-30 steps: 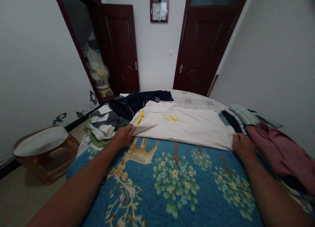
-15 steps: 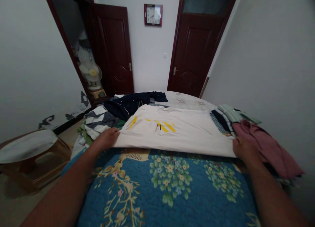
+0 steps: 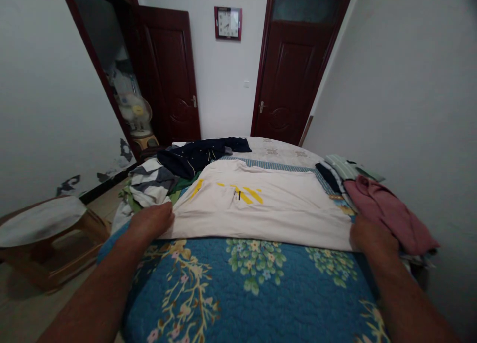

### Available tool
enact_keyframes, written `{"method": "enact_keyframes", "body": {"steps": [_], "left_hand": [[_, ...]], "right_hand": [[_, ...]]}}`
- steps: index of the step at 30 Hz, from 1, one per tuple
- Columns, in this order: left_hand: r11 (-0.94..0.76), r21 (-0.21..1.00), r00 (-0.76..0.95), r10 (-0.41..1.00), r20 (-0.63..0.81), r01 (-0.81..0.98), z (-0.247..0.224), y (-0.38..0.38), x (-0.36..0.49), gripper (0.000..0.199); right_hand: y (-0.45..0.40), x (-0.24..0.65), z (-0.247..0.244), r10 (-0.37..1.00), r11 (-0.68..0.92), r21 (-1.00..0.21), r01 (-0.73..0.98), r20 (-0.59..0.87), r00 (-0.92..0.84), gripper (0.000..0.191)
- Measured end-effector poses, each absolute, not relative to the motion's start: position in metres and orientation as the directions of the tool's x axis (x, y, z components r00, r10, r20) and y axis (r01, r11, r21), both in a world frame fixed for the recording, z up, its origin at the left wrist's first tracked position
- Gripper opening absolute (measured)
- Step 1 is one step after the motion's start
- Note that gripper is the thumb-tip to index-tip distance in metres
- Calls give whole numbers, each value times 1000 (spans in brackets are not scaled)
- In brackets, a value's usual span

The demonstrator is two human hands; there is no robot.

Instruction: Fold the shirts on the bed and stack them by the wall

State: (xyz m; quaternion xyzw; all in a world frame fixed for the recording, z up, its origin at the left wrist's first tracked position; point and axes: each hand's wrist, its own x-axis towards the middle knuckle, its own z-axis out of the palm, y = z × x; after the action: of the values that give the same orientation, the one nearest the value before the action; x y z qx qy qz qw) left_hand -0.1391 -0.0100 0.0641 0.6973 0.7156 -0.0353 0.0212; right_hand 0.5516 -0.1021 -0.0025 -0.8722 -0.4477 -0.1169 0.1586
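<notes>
A white T-shirt (image 3: 283, 224) with yellow stripes and small black print lies spread across the blue floral quilt (image 3: 298, 293). My left hand (image 3: 153, 221) is closed on the shirt's near left corner, with its fingertips partly hidden. At the near right corner, my right hand (image 3: 372, 236) grips the fabric, its fingers mostly out of sight behind the back of the hand. Between the two hands the near edge runs nearly straight, and a few creases cross the cloth.
Left of the shirt lie a dark navy garment (image 3: 186, 159) and a heap of grey-and-white cloth (image 3: 152, 181). A pink garment (image 3: 391, 211) and folded clothes (image 3: 341, 168) are piled at the right. A wooden stool (image 3: 63, 258) stands on the floor at left.
Both hands have drawn the shirt's near edge toward me and lower over the quilt. More of the striped cloth beyond the shirt's far edge now shows.
</notes>
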Motion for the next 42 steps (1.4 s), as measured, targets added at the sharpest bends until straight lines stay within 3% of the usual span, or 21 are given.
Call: {"method": "enact_keyframes", "body": {"steps": [3, 6, 10, 15, 20, 27, 31, 35, 38, 42], "left_hand": [[43, -50, -42, 999, 14, 998, 85, 2, -126, 39], [-19, 45, 14, 995, 97, 999, 94, 28, -103, 41], [-19, 188, 12, 999, 40, 982, 79, 68, -71, 42], [-18, 317, -1, 998, 60, 948, 43, 96, -56, 37], [-100, 393, 54, 991, 126, 914, 27, 105, -62, 28], [-89, 513, -86, 947, 309, 854, 32, 103, -61, 22], [-55, 529, -96, 962, 254, 847, 31, 102, -60, 20], [-76, 587, -113, 954, 279, 806, 32, 101, -59, 24], [-83, 647, -162, 937, 310, 758, 36, 101, -58, 25], [-77, 622, -114, 958, 262, 779, 35, 104, -59, 23]], "right_hand": [[-98, 525, 22, 802, -546, -28, 838, 274, 531, 34], [-77, 496, 43, 920, -311, 38, 950, 261, 291, 41], [-44, 461, 48, 974, -93, 1, 996, 208, 91, 41], [-30, 427, 24, 976, 151, -151, 977, 181, -122, 38], [-37, 411, 17, 960, 148, -157, 976, 259, -104, 17], [-34, 401, 21, 964, 203, -130, 970, 203, -174, 16], [-32, 394, 16, 949, 177, -58, 982, 274, -155, 19], [-29, 392, 13, 940, 85, -75, 994, 337, -54, 22], [-27, 393, 13, 952, 27, -80, 996, 306, -2, 24], [-24, 391, 16, 974, 11, -37, 999, 229, -3, 25]]}}
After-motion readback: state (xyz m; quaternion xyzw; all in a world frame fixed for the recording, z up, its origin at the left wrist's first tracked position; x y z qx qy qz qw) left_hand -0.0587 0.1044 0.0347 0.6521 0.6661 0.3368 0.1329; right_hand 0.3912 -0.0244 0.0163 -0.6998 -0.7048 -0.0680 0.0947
